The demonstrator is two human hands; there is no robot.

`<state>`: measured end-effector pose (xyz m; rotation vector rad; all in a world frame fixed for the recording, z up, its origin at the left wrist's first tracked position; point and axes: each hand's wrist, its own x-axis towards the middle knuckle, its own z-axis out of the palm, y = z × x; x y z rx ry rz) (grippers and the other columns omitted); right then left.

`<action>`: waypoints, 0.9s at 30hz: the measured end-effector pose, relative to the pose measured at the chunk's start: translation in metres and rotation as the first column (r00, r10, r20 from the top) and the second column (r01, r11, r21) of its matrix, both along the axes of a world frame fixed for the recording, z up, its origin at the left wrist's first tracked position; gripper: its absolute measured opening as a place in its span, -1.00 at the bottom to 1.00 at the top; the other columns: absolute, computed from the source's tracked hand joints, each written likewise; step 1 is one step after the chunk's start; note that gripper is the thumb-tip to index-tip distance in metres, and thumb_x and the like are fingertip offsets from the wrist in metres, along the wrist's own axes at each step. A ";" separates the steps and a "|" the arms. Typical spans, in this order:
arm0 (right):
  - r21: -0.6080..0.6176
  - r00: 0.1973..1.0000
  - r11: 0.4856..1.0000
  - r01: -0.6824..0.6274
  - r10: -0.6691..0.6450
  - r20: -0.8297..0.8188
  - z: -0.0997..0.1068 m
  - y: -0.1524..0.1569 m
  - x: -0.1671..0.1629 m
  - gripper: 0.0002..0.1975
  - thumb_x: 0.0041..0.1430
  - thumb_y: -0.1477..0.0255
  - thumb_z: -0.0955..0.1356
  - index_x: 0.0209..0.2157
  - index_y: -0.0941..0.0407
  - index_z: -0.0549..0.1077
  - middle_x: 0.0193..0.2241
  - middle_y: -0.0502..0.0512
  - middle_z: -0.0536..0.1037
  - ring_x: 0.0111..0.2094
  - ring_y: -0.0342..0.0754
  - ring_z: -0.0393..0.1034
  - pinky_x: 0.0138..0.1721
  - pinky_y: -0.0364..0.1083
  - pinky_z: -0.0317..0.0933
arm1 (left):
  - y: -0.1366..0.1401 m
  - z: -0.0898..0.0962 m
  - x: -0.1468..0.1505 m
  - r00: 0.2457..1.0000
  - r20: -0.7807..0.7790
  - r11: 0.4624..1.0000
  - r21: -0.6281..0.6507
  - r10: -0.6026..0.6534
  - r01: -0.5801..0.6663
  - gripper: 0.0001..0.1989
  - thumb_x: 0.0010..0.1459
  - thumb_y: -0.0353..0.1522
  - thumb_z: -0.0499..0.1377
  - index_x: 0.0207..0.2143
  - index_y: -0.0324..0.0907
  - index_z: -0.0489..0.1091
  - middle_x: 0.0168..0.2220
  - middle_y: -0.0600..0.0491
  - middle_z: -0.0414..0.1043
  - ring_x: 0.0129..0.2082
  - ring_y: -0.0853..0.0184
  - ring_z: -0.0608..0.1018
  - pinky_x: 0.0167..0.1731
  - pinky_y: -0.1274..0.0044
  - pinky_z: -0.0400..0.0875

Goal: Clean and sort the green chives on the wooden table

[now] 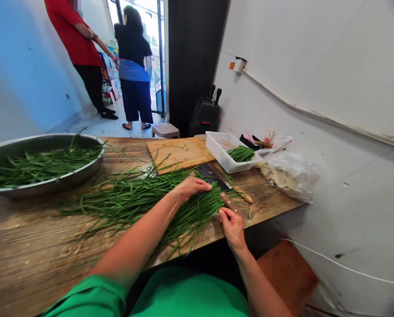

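A large pile of garlic chives lies across the wooden table, its trimmed ends pointing right. Above those ends my left hand is closed, thumb and fingertips pinched at the upper side of the stalks. My right hand pinches at the tips of the stalks on the lower right side, near the table's front edge. Just beyond my right hand is a brown riveted knife handle. A dark cleaver blade lies flat behind the pile, partly covered by stalks.
A wide metal basin of greens stands left. Behind the pile are a wooden cutting board and a white plastic tub with a chive bundle. Thin bamboo skewers and a plastic bag lie right. Two people stand near the doorway.
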<state>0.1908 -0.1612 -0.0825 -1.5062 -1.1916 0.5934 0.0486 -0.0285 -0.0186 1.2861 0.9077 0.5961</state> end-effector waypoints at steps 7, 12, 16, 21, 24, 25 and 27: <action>0.005 0.999 1.000 -0.003 0.004 -0.038 -0.002 0.011 0.003 -0.64 0.04 0.23 0.27 -0.35 0.23 0.51 -0.67 -0.02 0.35 -0.63 -0.20 0.16 -0.60 -0.21 0.07 | 0.018 0.022 -0.027 0.990 0.053 0.948 0.286 0.131 -0.141 -0.57 -0.21 -0.11 0.24 -0.37 -0.28 0.50 -0.40 -0.01 0.51 -0.44 0.38 0.45 -0.36 0.55 0.28; 0.007 0.997 1.000 -0.030 0.030 -0.074 -0.007 0.007 0.005 -0.63 0.04 0.21 0.27 -0.33 0.23 0.51 -0.69 -0.04 0.32 -0.65 -0.21 0.14 -0.60 -0.21 0.07 | 0.036 0.050 -0.101 0.781 -0.322 0.701 0.685 0.535 -0.198 -0.65 -0.16 -0.15 0.20 -0.41 -0.24 0.52 -0.56 0.06 0.46 -0.54 0.39 0.39 -0.51 0.58 0.16; -0.011 0.997 0.999 -0.031 0.030 -0.070 -0.006 0.004 0.005 -0.63 0.03 0.21 0.28 -0.33 0.23 0.51 -0.66 -0.01 0.36 -0.63 -0.19 0.17 -0.58 -0.21 0.09 | 0.033 0.037 -0.119 0.648 -0.608 0.712 0.688 0.458 0.142 -0.79 -0.12 -0.25 0.17 -0.48 -0.17 0.53 -0.56 0.05 0.48 -0.53 0.35 0.43 -0.52 0.57 0.14; -0.022 0.998 1.000 -0.015 0.014 -0.062 -0.007 0.006 0.005 -0.62 0.03 0.20 0.28 -0.32 0.23 0.52 -0.63 0.02 0.40 -0.61 -0.17 0.21 -0.57 -0.19 0.12 | 0.044 0.006 -0.089 0.625 -0.664 0.648 0.695 0.411 0.313 -0.79 -0.03 -0.32 0.12 -0.36 -0.11 0.53 -0.37 0.04 0.53 -0.37 0.31 0.49 -0.36 0.57 0.24; -0.004 0.998 1.000 -0.019 0.019 -0.054 -0.007 0.006 0.005 -0.63 0.02 0.21 0.29 -0.33 0.22 0.52 -0.63 0.02 0.42 -0.61 -0.17 0.23 -0.58 -0.19 0.13 | 0.056 -0.001 -0.069 0.531 -0.713 0.628 0.682 0.457 0.375 -0.78 -0.04 -0.33 0.13 -0.32 -0.12 0.52 -0.32 -0.02 0.52 -0.29 0.25 0.49 -0.28 0.53 0.26; 0.002 0.999 1.000 -0.017 0.017 -0.050 -0.007 0.006 0.005 -0.64 0.02 0.21 0.29 -0.33 0.21 0.52 -0.63 0.03 0.43 -0.61 -0.16 0.23 -0.58 -0.19 0.13 | 0.059 -0.002 -0.064 0.496 -0.736 0.637 0.663 0.461 0.393 -0.78 -0.06 -0.33 0.15 -0.33 -0.14 0.52 -0.33 -0.05 0.51 -0.28 0.22 0.48 -0.28 0.51 0.26; 0.003 0.999 1.000 -0.013 0.013 -0.041 -0.006 0.006 0.005 -0.64 0.02 0.21 0.29 -0.34 0.21 0.52 -0.63 0.03 0.43 -0.60 -0.15 0.25 -0.57 -0.19 0.15 | 0.065 -0.001 -0.057 0.456 -0.769 0.655 0.629 0.447 0.418 -0.80 -0.10 -0.33 0.19 -0.38 -0.17 0.53 -0.36 -0.09 0.51 -0.30 0.19 0.49 -0.30 0.50 0.26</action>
